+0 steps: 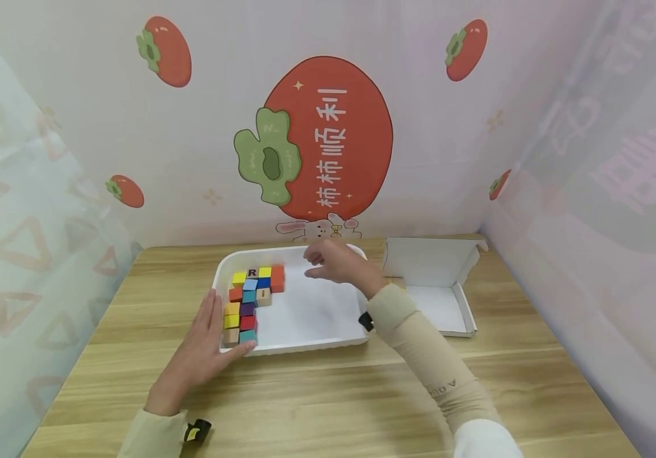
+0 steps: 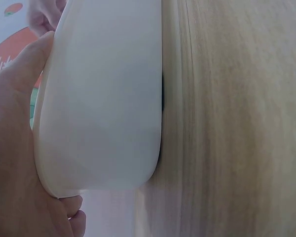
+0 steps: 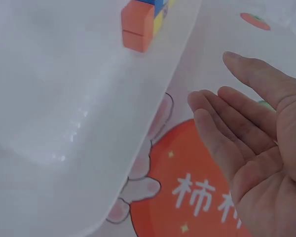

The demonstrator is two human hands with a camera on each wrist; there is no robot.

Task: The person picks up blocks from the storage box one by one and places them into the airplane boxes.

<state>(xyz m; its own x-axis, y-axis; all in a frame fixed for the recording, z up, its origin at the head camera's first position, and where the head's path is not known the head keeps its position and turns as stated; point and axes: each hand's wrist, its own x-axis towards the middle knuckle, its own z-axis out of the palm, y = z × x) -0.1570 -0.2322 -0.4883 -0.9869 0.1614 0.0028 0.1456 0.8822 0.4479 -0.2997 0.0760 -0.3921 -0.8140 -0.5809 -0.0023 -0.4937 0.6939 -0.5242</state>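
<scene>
A white tray (image 1: 310,343) lies on the wooden table with several coloured cubes (image 1: 250,299) packed along its left side, one marked R. My left hand (image 1: 204,346) rests flat against the tray's front-left corner, thumb on the rim near a teal cube; the left wrist view shows the tray wall (image 2: 103,108) against my palm (image 2: 12,163). My right hand (image 1: 330,261) hovers over the tray's far edge, fingers straight and empty. In the right wrist view, those fingers (image 3: 246,113) are spread, with orange cubes (image 3: 138,27) in the tray (image 3: 64,113) below.
An open white cardboard box (image 1: 436,286) lies right of the tray, its lid standing up. Curtain walls close in the table at the back and both sides, the rear one printed with a large persimmon (image 1: 328,137). Bare wood (image 1: 328,401) stretches in front of the tray.
</scene>
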